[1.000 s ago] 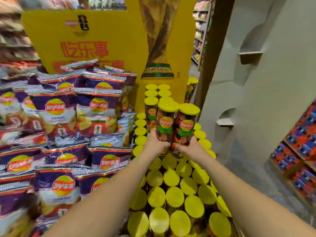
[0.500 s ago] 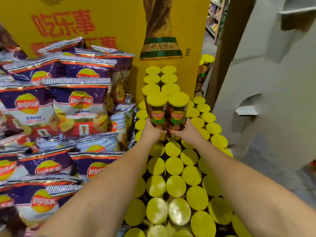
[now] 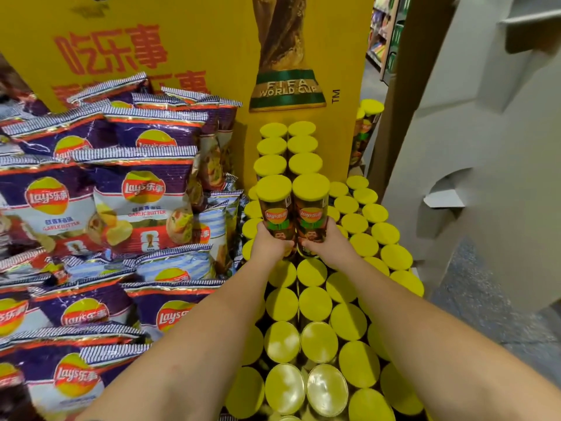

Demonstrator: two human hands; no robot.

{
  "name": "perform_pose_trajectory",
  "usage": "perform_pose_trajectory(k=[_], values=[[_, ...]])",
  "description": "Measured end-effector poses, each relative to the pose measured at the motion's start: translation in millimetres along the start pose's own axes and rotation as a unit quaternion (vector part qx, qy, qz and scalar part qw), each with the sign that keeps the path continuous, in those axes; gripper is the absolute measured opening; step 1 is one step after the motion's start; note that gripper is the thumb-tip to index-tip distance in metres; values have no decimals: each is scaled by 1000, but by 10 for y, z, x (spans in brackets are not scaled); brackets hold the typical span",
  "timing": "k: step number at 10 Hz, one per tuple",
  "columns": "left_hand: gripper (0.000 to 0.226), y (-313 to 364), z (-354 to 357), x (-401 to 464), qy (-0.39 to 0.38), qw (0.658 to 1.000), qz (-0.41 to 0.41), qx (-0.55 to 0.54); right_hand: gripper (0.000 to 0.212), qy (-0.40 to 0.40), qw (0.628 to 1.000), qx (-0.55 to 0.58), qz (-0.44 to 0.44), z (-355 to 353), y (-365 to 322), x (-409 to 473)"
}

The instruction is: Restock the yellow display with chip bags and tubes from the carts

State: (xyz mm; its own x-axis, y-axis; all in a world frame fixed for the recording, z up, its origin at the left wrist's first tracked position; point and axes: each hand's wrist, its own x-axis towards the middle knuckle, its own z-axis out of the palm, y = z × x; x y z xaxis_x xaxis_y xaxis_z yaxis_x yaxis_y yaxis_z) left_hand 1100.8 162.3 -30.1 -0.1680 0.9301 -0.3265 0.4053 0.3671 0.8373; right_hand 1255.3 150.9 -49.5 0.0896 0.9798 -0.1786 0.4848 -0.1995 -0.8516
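Observation:
Two chip tubes with yellow lids stand side by side on the lower layer of tubes, in front of a second-tier row against the yellow display board. My left hand grips the base of the left tube. My right hand grips the base of the right tube. Both tubes are upright and touch each other. Behind them stand more stacked tubes in two columns. The lower layer of yellow-lidded tubes fills the display's right half.
Purple garlic-butter chip bags are piled in tiers on the left. A grey cardboard panel rises on the right, with grey floor beside it. Store shelves show behind the board.
Both hands have carried the two tubes forward and down to the back rows, closing them together. The camera has moved closer to the display.

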Motion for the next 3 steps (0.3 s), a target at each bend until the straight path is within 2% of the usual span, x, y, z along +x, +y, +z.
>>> perform_pose_trajectory(k=[1,3], values=[[76,-4,-6,43,-6,1000,-4,18,79,5,1000,-20,12,36,14,33],[80,67,-147,-145,-31,996,-61,53,106,35,993,-46,99,-14,-98,-207]])
